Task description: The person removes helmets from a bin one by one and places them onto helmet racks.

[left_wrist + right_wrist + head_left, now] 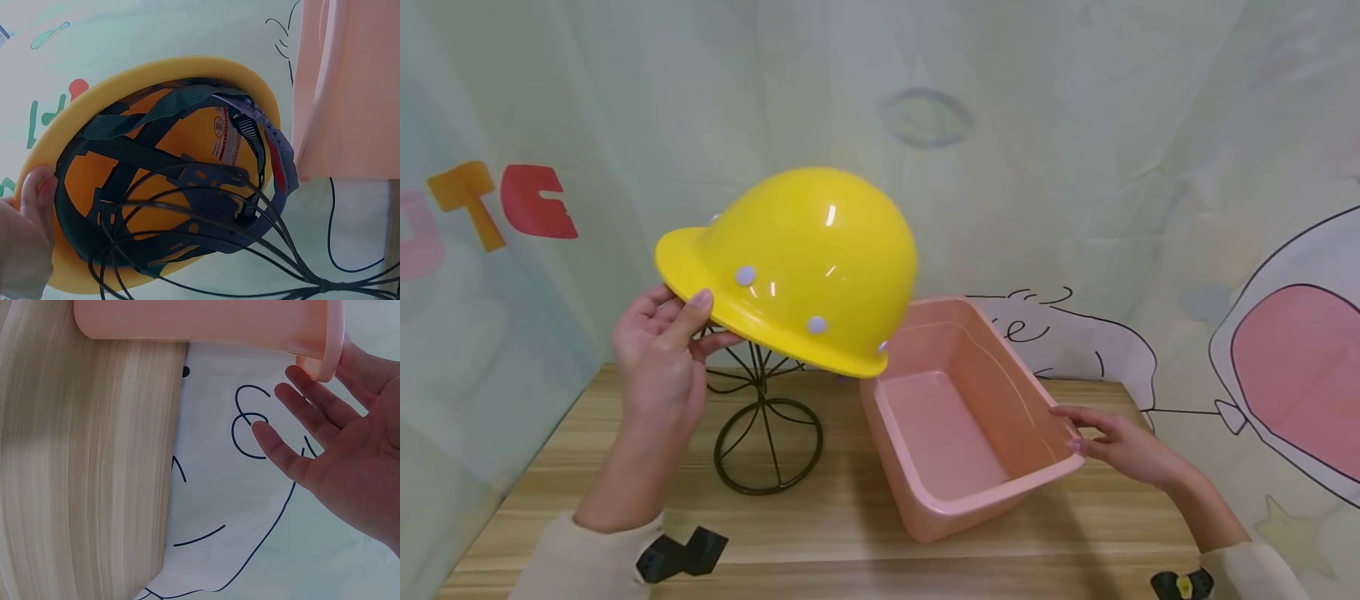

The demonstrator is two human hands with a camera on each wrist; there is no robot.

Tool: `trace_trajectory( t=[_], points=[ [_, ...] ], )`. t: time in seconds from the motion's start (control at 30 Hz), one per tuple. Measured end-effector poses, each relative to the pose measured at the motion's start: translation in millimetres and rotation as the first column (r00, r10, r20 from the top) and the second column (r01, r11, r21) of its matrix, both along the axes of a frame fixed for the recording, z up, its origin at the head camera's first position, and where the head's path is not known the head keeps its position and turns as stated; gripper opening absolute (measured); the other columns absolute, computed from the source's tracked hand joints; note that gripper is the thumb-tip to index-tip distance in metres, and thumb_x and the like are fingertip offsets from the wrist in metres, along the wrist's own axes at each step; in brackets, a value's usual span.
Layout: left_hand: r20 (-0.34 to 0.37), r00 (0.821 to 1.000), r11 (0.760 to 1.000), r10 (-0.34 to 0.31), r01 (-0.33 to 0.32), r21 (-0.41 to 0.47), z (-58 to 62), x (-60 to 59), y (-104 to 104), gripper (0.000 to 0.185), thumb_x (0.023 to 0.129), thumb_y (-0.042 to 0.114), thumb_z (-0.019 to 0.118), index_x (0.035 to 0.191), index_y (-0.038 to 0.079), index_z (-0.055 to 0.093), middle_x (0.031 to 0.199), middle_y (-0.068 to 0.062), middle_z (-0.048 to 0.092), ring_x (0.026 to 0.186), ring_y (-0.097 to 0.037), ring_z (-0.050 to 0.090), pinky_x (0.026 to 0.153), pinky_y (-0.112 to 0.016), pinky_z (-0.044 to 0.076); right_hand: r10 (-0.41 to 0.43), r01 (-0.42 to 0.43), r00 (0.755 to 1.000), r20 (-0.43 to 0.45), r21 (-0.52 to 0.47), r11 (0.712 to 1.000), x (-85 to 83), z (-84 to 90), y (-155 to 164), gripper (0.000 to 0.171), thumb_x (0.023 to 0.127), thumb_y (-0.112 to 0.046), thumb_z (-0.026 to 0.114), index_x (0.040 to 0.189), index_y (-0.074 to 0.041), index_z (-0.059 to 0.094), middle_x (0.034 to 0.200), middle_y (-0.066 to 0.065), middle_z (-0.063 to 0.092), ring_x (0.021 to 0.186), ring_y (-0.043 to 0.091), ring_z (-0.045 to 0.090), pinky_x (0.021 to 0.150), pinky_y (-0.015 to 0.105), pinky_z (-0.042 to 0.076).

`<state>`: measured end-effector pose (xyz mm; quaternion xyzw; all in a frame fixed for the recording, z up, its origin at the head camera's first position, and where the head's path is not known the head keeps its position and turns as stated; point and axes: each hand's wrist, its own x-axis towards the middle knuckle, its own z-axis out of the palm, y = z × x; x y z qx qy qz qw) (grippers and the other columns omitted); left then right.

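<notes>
Letters "TE" on the wall backdrop [512, 208]

Bright, even light from above puts small white glints on the helmet [797, 258] crown and a soft shadow at 9 o'clock of the bin [962, 417]. Both wrist views are softer, with the hand [25, 244] blurred at 8 o'clock; the head view bends at its edges.
</notes>
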<state>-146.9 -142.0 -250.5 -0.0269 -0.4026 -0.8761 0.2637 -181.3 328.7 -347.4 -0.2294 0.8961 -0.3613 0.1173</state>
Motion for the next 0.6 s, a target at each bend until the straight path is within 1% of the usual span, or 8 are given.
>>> trace_trajectory(
  t=[0.13, 0.27, 0.43, 0.5, 0.6],
  points=[
    [-0.006, 1.0, 0.998, 0.014, -0.013, 0.059, -2.1, 1.1, -6.3, 0.035, 0.079, -0.005, 0.069, 0.109, -0.01, 0.051, 0.098, -0.021, 0.063, 0.078, -0.026, 0.067, 0.053, -0.032, 0.056, 0.01, -0.01, 1.0, -0.022, 0.001, 1.0, -0.3, 0.3, 0.0, 0.045, 0.092, -0.015, 0.059, 0.133, 0.001, 0.047, 0.132, 0.027, 0.045, 0.116, 0.041, 0.043, 0.081, 0.031, 0.053],
    [-0.004, 1.0, 0.991, 0.009, -0.008, 0.133, -4.8, 2.9, -13.2, 0.039, 0.076, -0.007, 0.071, 0.109, -0.011, 0.051, 0.099, -0.022, 0.063, 0.075, -0.028, 0.067, 0.052, -0.033, 0.056, 0.025, -0.025, 0.999, -0.032, -0.001, 1.0, -1.0, 0.1, 0.5, 0.045, 0.092, -0.015, 0.058, 0.132, 0.002, 0.047, 0.131, 0.028, 0.046, 0.115, 0.039, 0.044, 0.082, 0.032, 0.052],
    [0.016, 0.999, 0.99, 0.027, -0.029, 0.141, -10.1, 5.5, -20.5, 0.039, 0.076, -0.006, 0.071, 0.11, -0.01, 0.052, 0.098, -0.022, 0.063, 0.074, -0.027, 0.066, 0.054, -0.032, 0.056, 0.012, -0.012, 1.0, -0.008, -0.003, 1.0, -1.3, -0.7, 0.6, 0.046, 0.092, -0.016, 0.059, 0.133, 0.001, 0.047, 0.131, 0.026, 0.046, 0.115, 0.031, 0.046, 0.083, 0.036, 0.053],
    [0.021, 0.999, 0.987, 0.034, -0.037, 0.156, -12.1, 6.4, -23.1, 0.038, 0.076, -0.006, 0.07, 0.11, -0.01, 0.053, 0.097, -0.022, 0.063, 0.073, -0.027, 0.066, 0.054, -0.032, 0.056, 0.018, -0.018, 1.0, -0.012, -0.001, 1.0, -1.3, -0.4, 1.2, 0.045, 0.092, -0.015, 0.058, 0.133, 0.002, 0.047, 0.131, 0.027, 0.046, 0.115, 0.032, 0.046, 0.083, 0.038, 0.053],
    [0.024, 0.999, 0.981, 0.04, -0.043, 0.189, -14.7, 7.6, -27.0, 0.036, 0.077, -0.008, 0.069, 0.109, -0.011, 0.053, 0.095, -0.022, 0.063, 0.071, -0.028, 0.066, 0.053, -0.033, 0.056, 0.018, -0.018, 1.0, -0.018, -0.001, 1.0, -1.2, -0.2, 1.0, 0.045, 0.092, -0.015, 0.058, 0.133, 0.002, 0.047, 0.131, 0.027, 0.046, 0.115, 0.038, 0.045, 0.083, 0.04, 0.053]
  ],
)
